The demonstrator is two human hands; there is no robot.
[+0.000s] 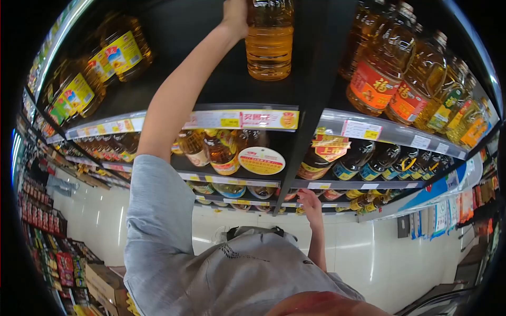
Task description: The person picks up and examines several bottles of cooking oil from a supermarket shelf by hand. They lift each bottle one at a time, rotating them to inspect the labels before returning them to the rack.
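High on the shelf, a large clear bottle of golden cooking oil (269,50) stands upright near the dark divider. My left hand (236,15) is closed against the left side of this oil bottle, its upper part cut off by the top of the view and its fingers mostly hidden. Lower down, my right hand (310,204) hangs free with loosely bent fingers apart, close in front of the lower shelf edge. Several oil bottles with yellow labels (124,52) sit farther left on the same shelf as the oil bottle.
Oil bottles with red labels (373,81) crowd the shelf right of the divider (311,68). Darker bottles (363,160) fill the shelf below. A round sign (262,160) juts out under the price strip (242,119). Cardboard boxes (103,284) stand behind at left.
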